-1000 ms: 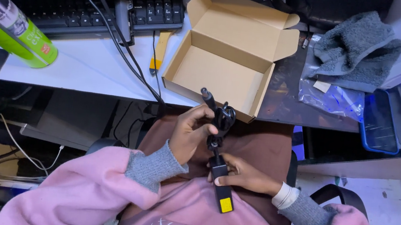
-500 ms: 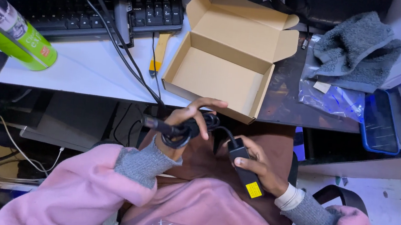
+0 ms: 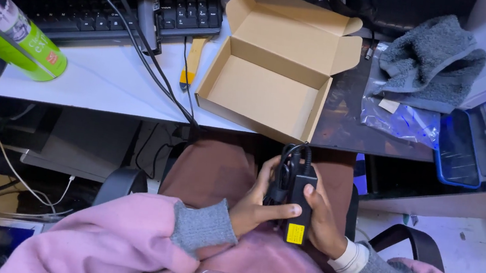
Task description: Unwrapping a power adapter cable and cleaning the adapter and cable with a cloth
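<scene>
Both hands now wrap one black power adapter (image 3: 298, 199) in my lap, lower centre of the frame.

A second ago my hands were apart, cord stretched between them; now my left hand (image 3: 259, 207) and right hand (image 3: 321, 223) close around the brick with its cord (image 3: 289, 159) bundled on top. That looks packed for stowing. Just above, the open cardboard box (image 3: 273, 79) sits empty on the desk (image 3: 92, 81).

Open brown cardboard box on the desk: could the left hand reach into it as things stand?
Probably yes. The open brown cardboard box sits just beyond the left hand, flaps open, nothing between, though that hand grips the black power adapter.
</scene>
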